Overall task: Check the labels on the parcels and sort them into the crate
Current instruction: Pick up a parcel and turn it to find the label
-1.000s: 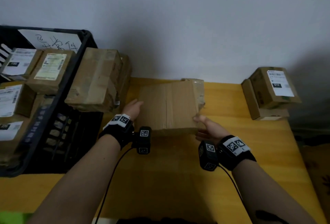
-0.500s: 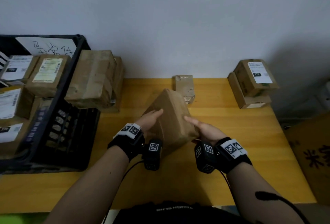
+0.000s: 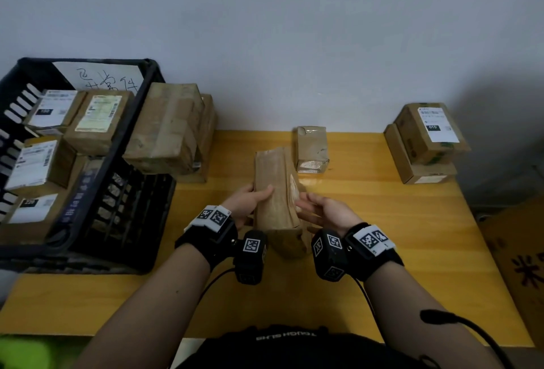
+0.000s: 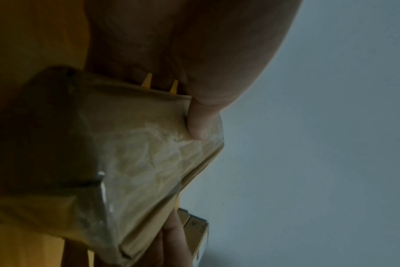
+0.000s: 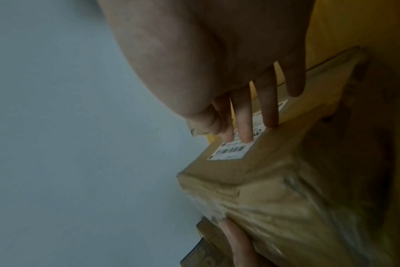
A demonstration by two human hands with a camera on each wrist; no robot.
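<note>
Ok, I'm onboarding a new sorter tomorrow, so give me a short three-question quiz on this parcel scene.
1. True or false: the held parcel lies flat on the table.
2. Which side of the held parcel carries the white label?
A. The side under the right hand
B. The side under the left hand
C. No side shows one
3. Fill in: the black crate sits on the person's ___ side.

Key:
1. False; both hands hold it up, tilted on edge.
2. A; the right wrist view shows the fingers lying on it.
3. Left; labelled parcels already lie in it.
</note>
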